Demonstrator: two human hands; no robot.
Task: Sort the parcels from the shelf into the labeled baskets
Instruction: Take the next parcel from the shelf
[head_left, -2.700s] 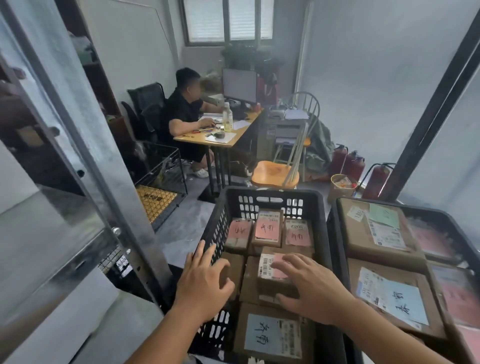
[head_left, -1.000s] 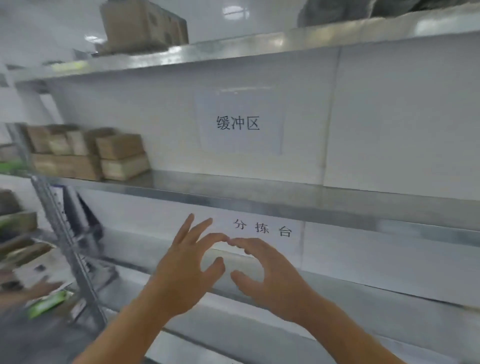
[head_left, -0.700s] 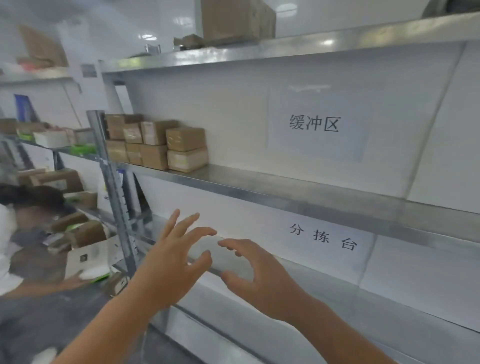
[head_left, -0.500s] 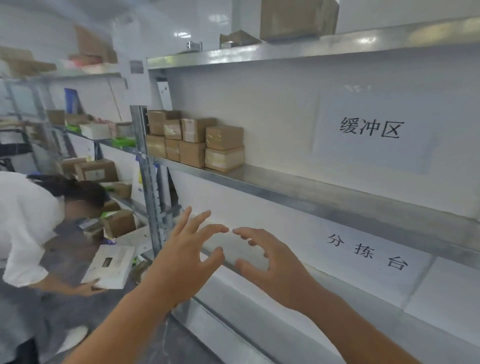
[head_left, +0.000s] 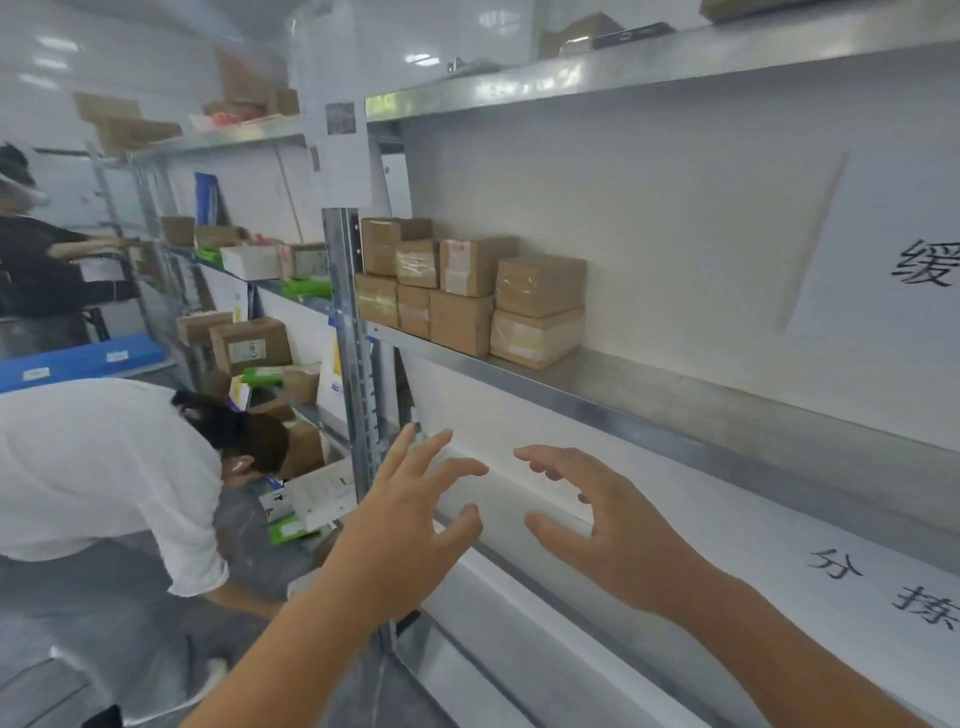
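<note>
— So what sits on the metal shelf (head_left: 675, 384)?
— Brown parcels (head_left: 467, 291), stacked two high at its left end, just beside the upright post (head_left: 345, 322).
— And the hands?
— Both are raised in front of the lower shelf, well below the parcels. Left hand (head_left: 410, 514) has fingers spread, right hand (head_left: 602, 519) fingers loosely bent; neither holds anything.

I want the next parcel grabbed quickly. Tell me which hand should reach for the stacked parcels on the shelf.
Left. The left hand is open, empty and nearer the stacked parcels, which sit up and to the left. The right hand, also empty, would have to cross over it.
</note>
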